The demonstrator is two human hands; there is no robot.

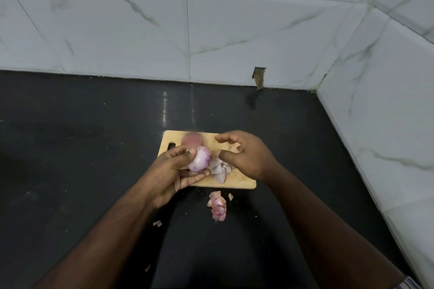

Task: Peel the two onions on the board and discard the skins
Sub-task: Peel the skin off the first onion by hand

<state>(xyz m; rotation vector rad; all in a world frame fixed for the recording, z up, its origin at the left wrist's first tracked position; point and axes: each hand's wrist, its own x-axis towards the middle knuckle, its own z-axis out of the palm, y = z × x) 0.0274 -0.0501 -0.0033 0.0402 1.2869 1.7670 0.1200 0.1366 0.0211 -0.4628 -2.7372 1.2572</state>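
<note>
My left hand (175, 169) grips a pale purple, mostly peeled onion (199, 158) just above the wooden cutting board (237, 182). A second onion (192, 139), still in its pinkish-brown skin, sits on the board's far left corner. My right hand (244, 155) hovers over the board's right half with fingers loosely curled and nothing plainly held. Peeled skins (219, 170) lie on the board between my hands.
More skin pieces (217, 206) lie on the black countertop (82, 148) in front of the board, with a small scrap (157, 223) to their left. White marble-look tiled walls (234, 30) close the back and right sides.
</note>
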